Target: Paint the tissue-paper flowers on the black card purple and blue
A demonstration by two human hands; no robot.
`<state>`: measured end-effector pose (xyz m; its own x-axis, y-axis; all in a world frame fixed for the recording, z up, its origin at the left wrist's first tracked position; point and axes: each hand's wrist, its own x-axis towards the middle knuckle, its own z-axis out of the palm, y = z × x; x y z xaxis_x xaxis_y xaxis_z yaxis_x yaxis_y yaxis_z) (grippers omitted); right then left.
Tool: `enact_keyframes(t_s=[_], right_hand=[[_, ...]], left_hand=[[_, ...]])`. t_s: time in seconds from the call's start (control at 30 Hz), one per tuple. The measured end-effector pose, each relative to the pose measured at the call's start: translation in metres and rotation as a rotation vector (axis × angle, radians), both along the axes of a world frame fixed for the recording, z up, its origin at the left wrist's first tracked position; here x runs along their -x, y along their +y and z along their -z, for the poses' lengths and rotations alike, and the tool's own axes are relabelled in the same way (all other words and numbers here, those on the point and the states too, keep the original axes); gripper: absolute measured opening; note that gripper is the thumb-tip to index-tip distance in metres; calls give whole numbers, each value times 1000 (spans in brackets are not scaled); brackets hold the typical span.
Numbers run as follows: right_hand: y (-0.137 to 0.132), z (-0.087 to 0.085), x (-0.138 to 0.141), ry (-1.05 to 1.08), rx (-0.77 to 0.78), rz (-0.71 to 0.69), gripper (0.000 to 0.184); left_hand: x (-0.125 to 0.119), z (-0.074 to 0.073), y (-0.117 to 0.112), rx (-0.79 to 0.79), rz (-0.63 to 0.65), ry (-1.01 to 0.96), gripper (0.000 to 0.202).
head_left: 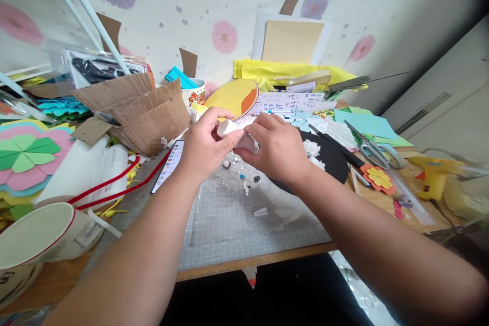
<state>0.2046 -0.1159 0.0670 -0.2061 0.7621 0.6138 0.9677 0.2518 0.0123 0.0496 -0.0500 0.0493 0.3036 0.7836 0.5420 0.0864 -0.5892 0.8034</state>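
Note:
Both hands meet above a grey cutting mat (237, 224) at the table's middle. My left hand (204, 145) pinches the upper end of a white tube-like object (231, 129) with thumb and fingers. My right hand (277, 150) is closed round the lower end of the same white object. Under the hands lie small clear plastic pieces with dark and blue dots (240, 175). A black round sheet (330, 160) lies just right of my right hand.
Torn cardboard (141, 107) and a phone (170, 163) sit at left, with paper flowers (26, 155) and a white cup (42, 237). Scissors (369, 147), a small orange paper flower (378, 177) and a yellow glue gun (435, 178) lie at right.

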Motion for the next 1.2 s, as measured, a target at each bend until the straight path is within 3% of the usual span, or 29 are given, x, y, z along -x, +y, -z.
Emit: enact_keyframes(t_s=[0.23,0.47,0.63,0.8,0.9,1.0,1.07,1.2], right_hand=[[5,-12,3,-109,67,-9,27],[10,-9,5,-118,97,-25,28],[15,-15,5,5,223,-32,24],[24,-21,-4,224,330,-181,22],[19,-16,-16,503,302,-262,28],[4,-2,-33,750,267,-203,24],[-9,9,-44,757,320,-164,21],[-21,19,-57,716,287,-114,23]], left_hand=[[0,7,4,15,-74,32,19],[-1,9,7,101,-53,-15,22],[0,6,5,126,-39,-64,24],[1,5,6,79,-93,-62,26],[3,3,8,103,-96,-73,26],[5,0,12,177,-158,-153,26],[6,-2,15,234,-178,-229,24],[4,-3,15,246,-166,-252,21]])
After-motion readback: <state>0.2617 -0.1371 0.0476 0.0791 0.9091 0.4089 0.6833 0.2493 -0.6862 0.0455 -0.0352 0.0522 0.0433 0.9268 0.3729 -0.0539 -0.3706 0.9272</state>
